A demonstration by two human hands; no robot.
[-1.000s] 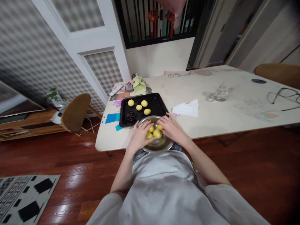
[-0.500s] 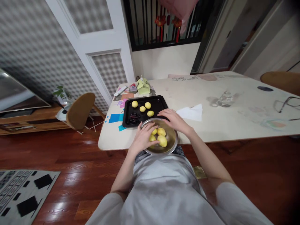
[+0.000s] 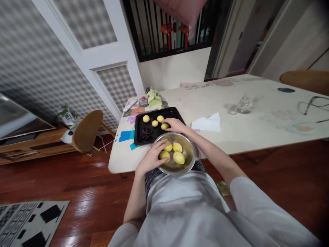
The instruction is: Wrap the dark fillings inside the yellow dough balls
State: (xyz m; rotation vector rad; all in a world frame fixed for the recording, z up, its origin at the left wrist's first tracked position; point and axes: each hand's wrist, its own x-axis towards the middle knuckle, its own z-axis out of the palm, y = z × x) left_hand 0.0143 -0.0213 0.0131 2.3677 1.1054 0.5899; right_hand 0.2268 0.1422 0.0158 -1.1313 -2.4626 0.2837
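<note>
Steel bowl (image 3: 189, 151): my left hand (image 3: 150, 160) lays loose fingers on a yellow ball (image 3: 165, 155); my right hand (image 3: 175, 125) touches a second ball (image 3: 164, 126) on the tray (image 3: 177, 115), grip unclear.

Pale grey short-sleeved shirt, bare forearms

The left hand (image 3: 151, 158) lies palm down with fingers loosely spread and the elbow bent close. The right hand (image 3: 175, 125) is stretched further forward, fingers curled, its grip seemingly pinched.

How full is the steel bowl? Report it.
Partly full: a few yellow balls lie in the steel bowl, bare metal showing beside them; the left hand reaches in.
</note>
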